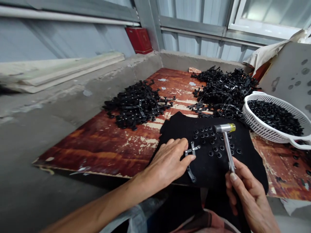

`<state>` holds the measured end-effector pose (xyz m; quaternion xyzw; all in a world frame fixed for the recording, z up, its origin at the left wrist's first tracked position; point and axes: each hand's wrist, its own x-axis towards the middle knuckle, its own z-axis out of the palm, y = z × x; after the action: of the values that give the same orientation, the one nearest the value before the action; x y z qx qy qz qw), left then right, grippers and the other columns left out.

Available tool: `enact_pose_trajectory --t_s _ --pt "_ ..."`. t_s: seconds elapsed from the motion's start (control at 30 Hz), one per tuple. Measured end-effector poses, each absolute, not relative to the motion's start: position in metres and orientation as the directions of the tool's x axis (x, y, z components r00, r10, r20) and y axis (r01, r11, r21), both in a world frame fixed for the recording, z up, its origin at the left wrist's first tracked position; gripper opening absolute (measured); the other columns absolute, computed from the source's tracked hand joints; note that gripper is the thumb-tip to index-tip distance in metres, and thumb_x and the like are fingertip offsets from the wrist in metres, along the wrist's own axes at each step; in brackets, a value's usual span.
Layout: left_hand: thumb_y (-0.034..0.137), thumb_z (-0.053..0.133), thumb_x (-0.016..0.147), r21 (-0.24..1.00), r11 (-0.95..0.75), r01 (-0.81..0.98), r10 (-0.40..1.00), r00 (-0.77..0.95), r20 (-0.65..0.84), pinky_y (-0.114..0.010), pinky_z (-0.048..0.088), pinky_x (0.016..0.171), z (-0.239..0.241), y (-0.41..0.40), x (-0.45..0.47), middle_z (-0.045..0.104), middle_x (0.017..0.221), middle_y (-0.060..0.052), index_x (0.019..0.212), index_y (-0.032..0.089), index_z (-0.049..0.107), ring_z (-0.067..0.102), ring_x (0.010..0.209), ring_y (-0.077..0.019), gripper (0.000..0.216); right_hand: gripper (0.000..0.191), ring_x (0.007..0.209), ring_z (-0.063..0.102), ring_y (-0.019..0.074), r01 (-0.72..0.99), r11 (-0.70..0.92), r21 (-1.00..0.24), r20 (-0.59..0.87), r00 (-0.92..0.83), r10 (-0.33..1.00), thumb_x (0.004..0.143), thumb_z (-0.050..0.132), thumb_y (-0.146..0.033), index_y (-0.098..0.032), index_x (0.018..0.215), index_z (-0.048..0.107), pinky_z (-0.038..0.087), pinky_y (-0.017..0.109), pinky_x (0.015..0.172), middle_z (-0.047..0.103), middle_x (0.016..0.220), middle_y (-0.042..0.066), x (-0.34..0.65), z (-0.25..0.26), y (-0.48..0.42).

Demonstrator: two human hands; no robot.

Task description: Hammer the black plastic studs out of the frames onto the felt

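My left hand [170, 160] lies on a black cloth [245, 158], fingers together, pinning a black cross-shaped plastic strip [191, 152] against it. My right hand [247, 191] grips the metal handle of a small hammer [225, 137], whose silver head with a yellow tip hovers just above the cloth. Several small black round caps [213, 142] sit in rows on the cloth, between the strip and the hammer head.
A worn red-brown board [109, 145] bears the cloth. Two heaps of black strips lie on it, one at the left [136, 105] and one at the back right [223, 89]. A white slotted basket [264, 131] of black caps stands at the right. Concrete ledge surrounds the board.
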<state>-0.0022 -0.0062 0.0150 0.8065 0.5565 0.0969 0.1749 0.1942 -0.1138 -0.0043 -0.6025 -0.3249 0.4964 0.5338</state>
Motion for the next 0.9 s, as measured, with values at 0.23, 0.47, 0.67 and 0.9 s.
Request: enact_pose_trajectory --t_s 0.23,0.47,0.67,0.9 --pt "0.030 0.053 0.076 0.780 -0.073 0.622 0.889 0.395 -0.233 -0.025 0.039 0.050 0.029 0.022 -0.018 0.061 0.058 0.004 0.076 0.024 0.040 0.056 0.052 -0.0140 0.014 0.053 0.044 0.041 0.0061 -0.154 -0.228 -0.961 -0.264 0.273 0.925 0.084 0.070 -0.051 -0.024 0.129 0.059 0.035 0.013 0.035 0.050 0.061 -0.007 0.196 -0.007 -0.115" --pt "0.035 0.057 0.073 0.782 0.058 0.620 0.896 0.313 -0.315 -0.020 0.025 0.039 0.049 0.052 -0.016 0.062 0.053 0.002 0.069 0.018 0.052 0.037 0.038 -0.0064 0.017 0.056 0.044 0.040 0.0064 -0.170 -0.267 -0.948 -0.301 0.217 0.929 0.086 0.068 -0.055 -0.027 0.133 0.056 0.035 0.014 0.035 0.049 0.061 -0.007 0.202 -0.013 -0.117" --pt "0.040 0.060 0.069 0.824 0.109 0.556 0.929 0.238 -0.284 -0.019 0.018 0.039 0.037 0.048 -0.014 0.060 0.052 0.002 0.071 0.018 0.053 0.029 0.039 -0.0054 0.023 0.056 0.045 0.042 0.0068 -0.154 -0.290 -0.945 -0.319 0.225 0.921 0.086 0.067 -0.055 -0.026 0.133 0.056 0.035 0.014 0.036 0.050 0.062 -0.006 0.202 -0.013 -0.118" --pt "0.047 0.054 0.075 0.849 -0.045 0.526 0.924 0.344 -0.165 -0.021 0.030 0.045 0.035 0.026 -0.016 0.065 0.057 0.001 0.081 0.018 0.058 0.042 0.046 -0.0095 0.029 0.041 0.044 0.041 0.0052 -0.135 -0.288 -0.948 -0.302 0.092 0.949 0.087 0.066 -0.053 -0.023 0.113 0.057 0.038 0.013 0.034 0.053 0.069 -0.006 0.202 0.000 -0.108"
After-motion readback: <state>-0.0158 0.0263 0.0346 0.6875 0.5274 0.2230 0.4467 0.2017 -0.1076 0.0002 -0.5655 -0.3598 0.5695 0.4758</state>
